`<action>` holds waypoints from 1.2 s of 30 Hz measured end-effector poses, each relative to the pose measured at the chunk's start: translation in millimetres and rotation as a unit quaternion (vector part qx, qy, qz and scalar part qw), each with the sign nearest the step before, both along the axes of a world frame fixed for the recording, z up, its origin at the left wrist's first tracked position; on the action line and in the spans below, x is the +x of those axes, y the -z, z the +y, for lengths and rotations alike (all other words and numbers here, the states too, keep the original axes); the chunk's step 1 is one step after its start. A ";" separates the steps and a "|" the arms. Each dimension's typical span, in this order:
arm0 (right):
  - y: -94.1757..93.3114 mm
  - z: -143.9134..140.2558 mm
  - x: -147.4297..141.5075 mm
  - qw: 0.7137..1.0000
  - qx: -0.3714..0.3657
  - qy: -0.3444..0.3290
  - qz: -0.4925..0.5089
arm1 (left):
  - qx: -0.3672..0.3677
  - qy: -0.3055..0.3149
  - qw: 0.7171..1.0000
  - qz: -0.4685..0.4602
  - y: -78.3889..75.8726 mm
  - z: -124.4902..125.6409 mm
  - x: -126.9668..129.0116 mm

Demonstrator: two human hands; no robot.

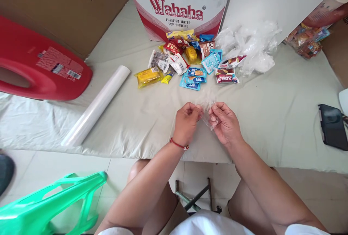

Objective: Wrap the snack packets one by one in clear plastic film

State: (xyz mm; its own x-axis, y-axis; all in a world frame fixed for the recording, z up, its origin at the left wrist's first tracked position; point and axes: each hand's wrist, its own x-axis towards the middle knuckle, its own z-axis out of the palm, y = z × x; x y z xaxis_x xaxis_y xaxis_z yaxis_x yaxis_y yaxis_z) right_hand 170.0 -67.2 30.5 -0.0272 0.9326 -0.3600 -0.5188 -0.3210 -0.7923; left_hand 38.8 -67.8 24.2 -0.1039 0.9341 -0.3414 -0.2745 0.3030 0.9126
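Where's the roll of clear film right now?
In the head view, the roll of clear film lies diagonally on the cloth-covered table, left of both hands, between the red container and the snack packets.

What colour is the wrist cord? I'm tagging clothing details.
Red, on the left wrist; the head view shows it.

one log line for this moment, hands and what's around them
left hand: pinching clear plastic bag | right hand: pinching same bag | ahead: snack packets | left: plastic roll
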 end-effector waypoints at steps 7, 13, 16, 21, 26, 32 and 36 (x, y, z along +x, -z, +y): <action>-2.1 8.3 14.4 0.998 -0.030 -0.010 0.047 | -0.034 -0.123 0.989 -0.073 -1.1 16.2 -15.2; -1.5 16.4 35.4 0.998 -0.049 -0.030 -0.006 | -0.028 -0.125 0.992 -0.003 3.3 27.2 -33.9; -4.0 23.7 58.9 0.993 -0.070 -0.048 -0.080 | -0.023 -0.099 0.993 0.060 6.7 28.8 -42.2; -8.5 31.0 96.6 0.978 -0.045 -0.072 -0.191 | -0.045 -0.041 0.989 0.133 10.7 31.9 -51.0; -6.9 34.5 119.7 0.964 -0.032 -0.051 -0.260 | -0.045 -0.007 0.980 0.194 8.9 35.8 -64.9; 4.3 41.0 126.0 0.876 0.014 0.035 -0.481 | -0.043 0.016 0.960 0.276 13.5 40.9 -75.3; -5.2 31.1 104.4 0.740 0.225 0.157 -0.614 | -0.020 0.037 0.942 0.334 18.8 43.7 -72.8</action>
